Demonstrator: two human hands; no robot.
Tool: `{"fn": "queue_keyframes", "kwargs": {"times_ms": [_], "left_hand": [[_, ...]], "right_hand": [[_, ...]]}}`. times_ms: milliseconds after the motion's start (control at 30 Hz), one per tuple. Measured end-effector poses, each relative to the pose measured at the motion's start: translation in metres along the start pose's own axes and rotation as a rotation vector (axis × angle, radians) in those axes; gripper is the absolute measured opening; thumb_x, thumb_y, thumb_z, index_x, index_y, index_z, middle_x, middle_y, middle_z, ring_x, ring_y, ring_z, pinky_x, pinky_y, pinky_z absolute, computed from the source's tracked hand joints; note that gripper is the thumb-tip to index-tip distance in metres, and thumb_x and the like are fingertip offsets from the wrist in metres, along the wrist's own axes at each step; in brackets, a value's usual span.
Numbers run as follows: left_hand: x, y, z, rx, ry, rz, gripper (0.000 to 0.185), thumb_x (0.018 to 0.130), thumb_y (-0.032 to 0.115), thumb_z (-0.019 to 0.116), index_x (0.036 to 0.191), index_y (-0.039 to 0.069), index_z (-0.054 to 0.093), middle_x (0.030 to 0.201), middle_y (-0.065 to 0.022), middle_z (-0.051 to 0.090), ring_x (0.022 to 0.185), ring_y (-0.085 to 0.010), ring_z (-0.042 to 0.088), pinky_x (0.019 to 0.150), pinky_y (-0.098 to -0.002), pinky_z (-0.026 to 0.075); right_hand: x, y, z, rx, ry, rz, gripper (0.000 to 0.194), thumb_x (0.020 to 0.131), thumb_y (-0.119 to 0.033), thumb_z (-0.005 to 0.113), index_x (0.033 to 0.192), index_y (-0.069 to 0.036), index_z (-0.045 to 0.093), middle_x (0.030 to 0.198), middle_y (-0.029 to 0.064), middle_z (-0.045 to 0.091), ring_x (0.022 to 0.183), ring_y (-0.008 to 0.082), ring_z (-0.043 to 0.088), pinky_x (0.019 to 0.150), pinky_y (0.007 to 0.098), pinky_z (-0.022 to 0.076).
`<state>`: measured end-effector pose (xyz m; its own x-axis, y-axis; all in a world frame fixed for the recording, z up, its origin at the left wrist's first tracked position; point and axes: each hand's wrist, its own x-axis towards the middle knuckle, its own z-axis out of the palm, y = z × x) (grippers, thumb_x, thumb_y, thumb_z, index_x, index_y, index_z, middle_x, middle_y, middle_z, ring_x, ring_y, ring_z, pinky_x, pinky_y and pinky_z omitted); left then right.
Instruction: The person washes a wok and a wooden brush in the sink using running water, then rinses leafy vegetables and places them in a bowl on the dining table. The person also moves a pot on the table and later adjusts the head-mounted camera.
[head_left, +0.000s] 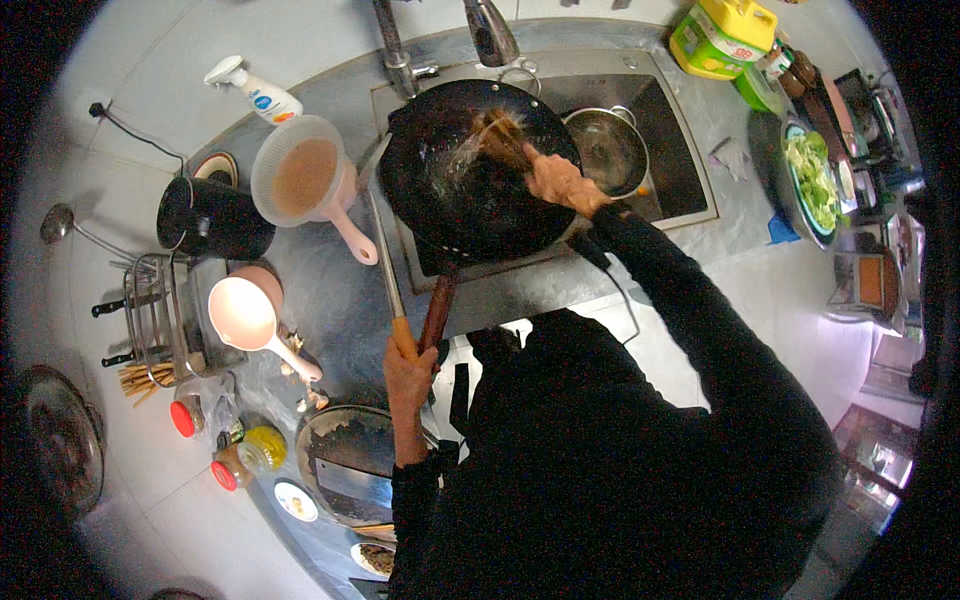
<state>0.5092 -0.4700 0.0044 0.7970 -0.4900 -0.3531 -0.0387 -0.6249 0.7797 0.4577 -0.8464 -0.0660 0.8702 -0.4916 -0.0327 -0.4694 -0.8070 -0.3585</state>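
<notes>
A black wok (450, 195) rests on the built-in sink or stove unit, with a little water streaking its inside. My right hand (561, 180) grips a bristled wok brush (501, 139), its bristles inside the wok. My left hand (409, 379) is closed around the wooden end of a long metal-shafted utensil (390, 277), and touches the wok's brown handle (439, 307) beside it; whether it also grips that handle is partly hidden. The utensil's head lies at the wok's left rim. A small metal pot (611, 150) stands just right of the wok.
Left of the wok are a strainer over a pink-handled container (300, 176), a pink ladle cup (244, 311), a black pot (214, 217) and a knife rack (161, 315). A faucet (397, 60) rises behind. A bowl of cut greens (811, 180) stands far right.
</notes>
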Motion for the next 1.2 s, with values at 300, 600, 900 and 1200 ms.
{"fn": "queue_keyframes", "kwargs": {"times_ms": [300,600,900,1200], "left_hand": [[0.003,-0.006,0.001,-0.105,-0.044,-0.17,0.031,0.07,0.01,0.063,0.094,-0.001,0.046,0.071,-0.0096,0.054,0.055,-0.0178,0.056,0.051,-0.0305,0.046],[-0.001,0.002,0.001,-0.026,-0.038,-0.041,0.03,0.072,0.011,0.062,0.093,-0.001,0.044,0.07,-0.0088,0.054,0.054,-0.0159,0.056,0.048,-0.029,0.046],[-0.002,0.005,-0.001,0.025,-0.102,-0.101,0.057,0.071,0.014,0.061,0.12,0.003,0.033,0.093,-0.0157,0.053,0.072,-0.0247,0.057,0.058,-0.033,0.047],[0.006,0.002,-0.004,0.128,-0.126,-0.064,0.065,0.071,0.013,0.062,0.127,0.003,0.03,0.104,-0.0185,0.05,0.075,-0.0263,0.059,0.053,-0.0334,0.05]], "right_hand": [[-0.021,-0.062,-0.001,0.569,-0.559,-0.128,0.055,0.081,-0.025,0.051,0.132,-0.012,0.035,0.087,0.0194,0.061,0.075,0.0276,0.059,0.072,0.0371,0.0455],[0.01,-0.084,0.041,0.699,-0.313,0.142,0.044,0.081,-0.024,0.052,0.121,-0.008,0.045,0.073,0.0146,0.06,0.059,0.0216,0.056,0.056,0.0356,0.0467],[-0.043,-0.02,-0.071,0.118,-0.811,0.041,0.049,0.081,-0.029,0.05,0.126,-0.011,0.045,0.09,0.0159,0.062,0.071,0.0181,0.059,0.055,0.0285,0.0492],[-0.074,-0.006,-0.068,0.215,-0.913,-0.039,0.048,0.083,-0.025,0.047,0.13,-0.016,0.04,0.083,0.0144,0.062,0.06,0.0214,0.058,0.051,0.0335,0.05]]}}
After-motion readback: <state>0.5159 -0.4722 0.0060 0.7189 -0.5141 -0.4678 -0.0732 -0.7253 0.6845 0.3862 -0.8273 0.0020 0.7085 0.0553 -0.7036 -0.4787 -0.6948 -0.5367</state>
